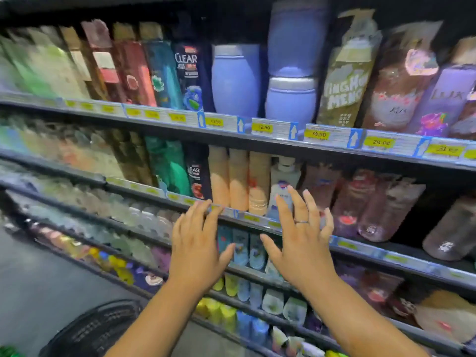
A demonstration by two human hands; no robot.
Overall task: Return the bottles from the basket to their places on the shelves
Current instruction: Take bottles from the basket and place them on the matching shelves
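Hands spread, fingers straight, holding nothing: left hand (pixel 195 248) just left of the white pump bottle (pixel 284 176) on its shelf (pixel 252 218), right hand (pixel 304 246) overlapping that bottle's base; black basket (pixel 95 328) well below-left of it.

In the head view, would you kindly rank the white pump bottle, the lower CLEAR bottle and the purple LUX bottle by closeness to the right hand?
1. White pump bottle, just behind the right hand.
2. Lower CLEAR bottle, same shelf, further left.
3. Purple LUX bottle, shelf above, far right.

Bottles (pixel 235 78) on shelves (pixel 283 140); basket (pixel 95 328) lower left
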